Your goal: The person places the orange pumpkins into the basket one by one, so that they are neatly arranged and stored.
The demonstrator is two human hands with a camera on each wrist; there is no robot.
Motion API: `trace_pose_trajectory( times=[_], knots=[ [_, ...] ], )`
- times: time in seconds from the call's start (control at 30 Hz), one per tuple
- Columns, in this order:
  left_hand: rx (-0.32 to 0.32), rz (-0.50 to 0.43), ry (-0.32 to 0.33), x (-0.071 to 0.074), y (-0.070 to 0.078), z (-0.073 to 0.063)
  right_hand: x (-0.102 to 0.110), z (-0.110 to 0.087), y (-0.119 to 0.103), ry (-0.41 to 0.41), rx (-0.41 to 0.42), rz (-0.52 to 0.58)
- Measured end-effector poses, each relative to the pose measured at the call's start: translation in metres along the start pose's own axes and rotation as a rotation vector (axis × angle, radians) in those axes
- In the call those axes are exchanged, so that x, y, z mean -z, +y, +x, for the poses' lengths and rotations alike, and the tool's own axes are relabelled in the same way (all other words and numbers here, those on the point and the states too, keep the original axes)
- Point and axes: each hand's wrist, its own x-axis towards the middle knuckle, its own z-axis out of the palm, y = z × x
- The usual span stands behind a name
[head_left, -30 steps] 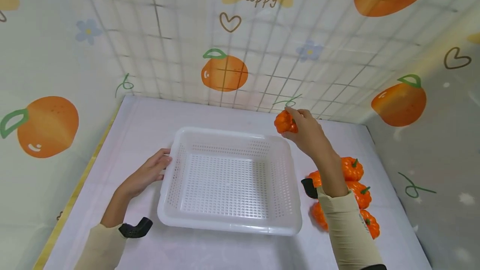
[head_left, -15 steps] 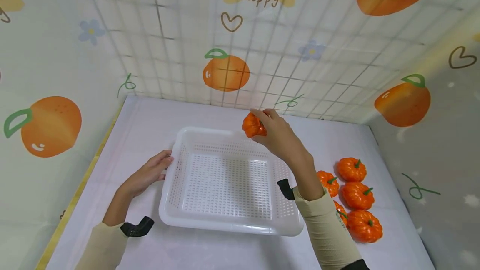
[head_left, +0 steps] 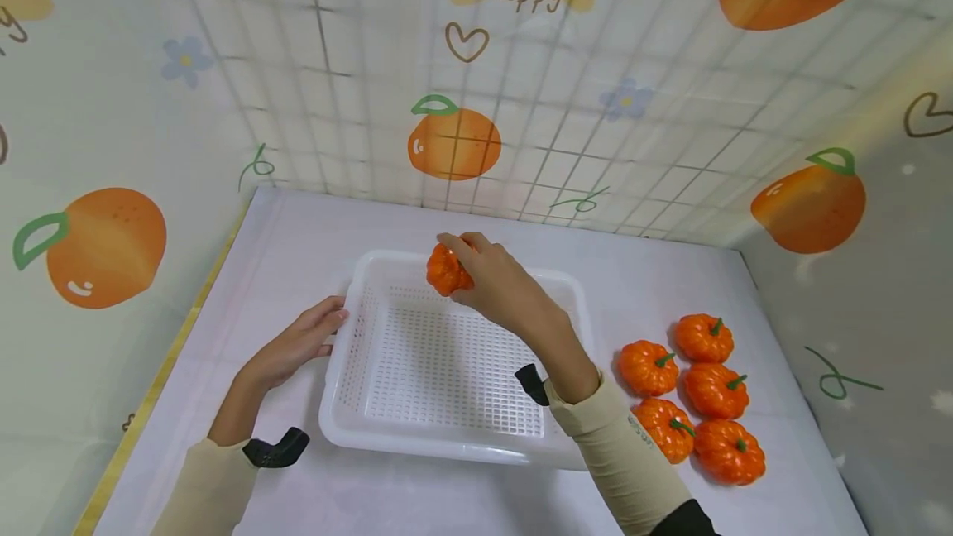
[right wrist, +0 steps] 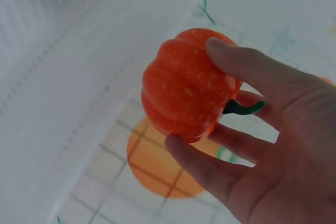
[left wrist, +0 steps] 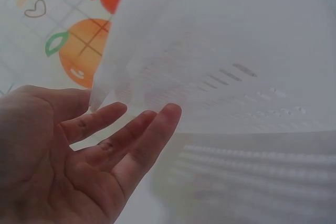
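My right hand [head_left: 495,284] holds a small orange pumpkin [head_left: 449,270] over the far part of a white plastic basket [head_left: 454,447]. In the right wrist view, thumb and fingers grip the ribbed pumpkin [right wrist: 184,87] from its sides, with its green stem toward the palm. At the basket's left side, my left hand [head_left: 298,342] holds the rim. The left wrist view has the left hand [left wrist: 79,150] with its thumb at the rim and its other fingers against the outer wall of the basket [left wrist: 210,77]. The basket's perforated floor has no pumpkins on the part that shows.
Several orange pumpkins [head_left: 717,391] with green stems sit close together on the white tabletop [head_left: 633,288], right of the basket. A pale printed curtain over a wire grid [head_left: 521,122] stands behind the table. Yellow tape [head_left: 167,362] runs along the left edge.
My right hand has carried the pumpkin leftward from beyond the basket's far right corner to over its far side. The pumpkins on the right are now uncovered. My left hand stays at the rim.
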Motion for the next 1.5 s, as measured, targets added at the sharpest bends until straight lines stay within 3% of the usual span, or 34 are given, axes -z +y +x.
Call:
trace_pose_trajectory(
  times=[0.53,0.87,1.13,1.37,1.5],
  knots=[
    [0.007,-0.008,-0.005,0.000,0.000,0.001,-0.080,0.029,-0.006,-0.231,0.157,-0.122],
    [0.029,-0.005,0.006,-0.001,0.001,0.001,-0.106,0.033,-0.006,-0.246,0.169,-0.227],
    [0.026,0.008,0.006,0.001,0.001,0.000,-0.092,0.029,-0.001,-0.241,0.154,-0.192],
    [0.027,0.016,0.002,0.001,0.002,0.000,-0.046,0.013,0.015,-0.171,0.115,-0.106],
    [0.032,0.017,-0.001,0.000,0.002,0.001,-0.016,-0.005,0.034,-0.142,0.022,-0.075]
  ],
)
